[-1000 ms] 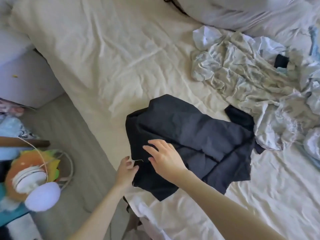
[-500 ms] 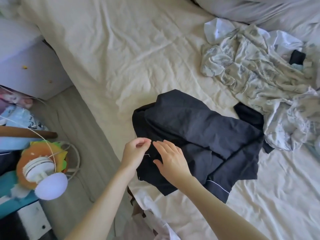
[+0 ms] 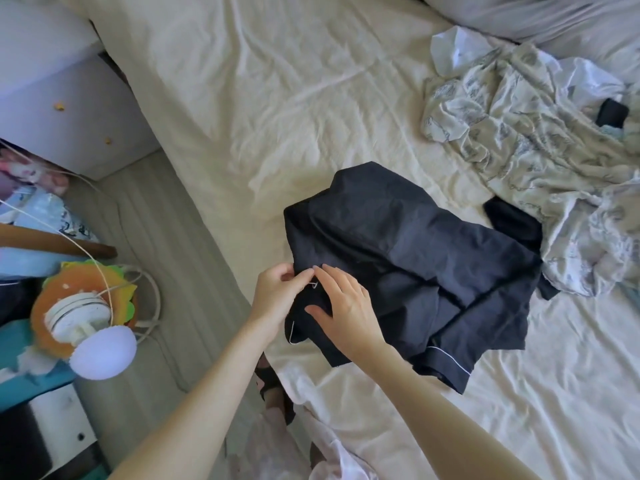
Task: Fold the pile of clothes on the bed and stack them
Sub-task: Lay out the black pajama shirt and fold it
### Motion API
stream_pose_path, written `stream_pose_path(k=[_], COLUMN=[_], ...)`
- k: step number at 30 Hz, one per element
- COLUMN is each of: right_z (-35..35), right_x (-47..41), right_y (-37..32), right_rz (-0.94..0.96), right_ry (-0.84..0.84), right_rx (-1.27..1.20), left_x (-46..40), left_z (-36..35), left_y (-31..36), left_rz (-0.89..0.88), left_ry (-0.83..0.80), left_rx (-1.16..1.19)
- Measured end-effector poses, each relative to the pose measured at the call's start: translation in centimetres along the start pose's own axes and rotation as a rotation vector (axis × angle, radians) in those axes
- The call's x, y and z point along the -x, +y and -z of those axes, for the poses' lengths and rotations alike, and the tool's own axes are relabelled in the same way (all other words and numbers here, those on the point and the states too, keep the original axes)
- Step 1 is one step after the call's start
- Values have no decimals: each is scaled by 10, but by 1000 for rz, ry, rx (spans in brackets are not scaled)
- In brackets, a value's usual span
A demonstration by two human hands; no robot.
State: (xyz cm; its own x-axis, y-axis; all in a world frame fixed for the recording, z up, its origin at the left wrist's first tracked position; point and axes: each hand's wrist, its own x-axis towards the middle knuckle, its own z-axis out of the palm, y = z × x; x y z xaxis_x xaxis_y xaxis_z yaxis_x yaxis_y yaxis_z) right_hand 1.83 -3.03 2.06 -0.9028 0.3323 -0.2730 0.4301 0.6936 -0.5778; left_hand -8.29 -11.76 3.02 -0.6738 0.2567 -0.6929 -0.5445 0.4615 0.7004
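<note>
Navy garment [image 3: 415, 258] shows white piping; no readable writing.

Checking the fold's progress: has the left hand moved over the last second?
Yes. The left hand has moved up from the dark garment's lower left edge and now pinches it beside the right hand.

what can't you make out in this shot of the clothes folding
1. Head view: the dark garment lies crumpled, so its type is unclear; the right hand covers part of it.
2. What the left hand pinches at its edge is too small to identify.
3. The patterned pile runs off the right edge.
4. The black piece is mostly buried in the pile.
</note>
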Motion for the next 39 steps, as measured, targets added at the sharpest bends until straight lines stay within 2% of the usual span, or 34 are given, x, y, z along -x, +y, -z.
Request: stream_pose_path(k=[2,5,9,14,17,21,24,27,32,34,37,39], right_z=[11,33,72,140,187,262,321,370,428,447,464,469], right_x=[0,8,28,58,76,104,124,145,183,199,218,228], right_y=[-17,-47,-73,-103,-122,-140,-152,-163,-171,-168,-158,-147], right_rz=[-10,-129,-81,-101,-92,-135,-146,-112,-120,-152,-223,-256], right_ry=[163,416,511,567,701,684,632,605,616,629,663,667], right_rx=[-139,-325,-320,-465,-502,-813,-975,-1064,-1208,-1275,-1365,-1406], left_x=[23,59,101,155,188,222,236,247,265,273,283,282], left_z=[7,18,25,17,11,13,13,4,-21,-30,-37,-40], left_y=[20,47,89,162,204,248,260,262,265,273,279,270], left_rz=[-97,-179,-323,-583,-742,-862,-944,-979,-1105,-1085,-784,-636], left_ry=[34,17,-60,-241,-344,-480,-508,-490,-360,-472,-829,-928], left_rx=[-22,-24,-128,-258,-321,-283,-418,-497,-534,-502,-488,-591])
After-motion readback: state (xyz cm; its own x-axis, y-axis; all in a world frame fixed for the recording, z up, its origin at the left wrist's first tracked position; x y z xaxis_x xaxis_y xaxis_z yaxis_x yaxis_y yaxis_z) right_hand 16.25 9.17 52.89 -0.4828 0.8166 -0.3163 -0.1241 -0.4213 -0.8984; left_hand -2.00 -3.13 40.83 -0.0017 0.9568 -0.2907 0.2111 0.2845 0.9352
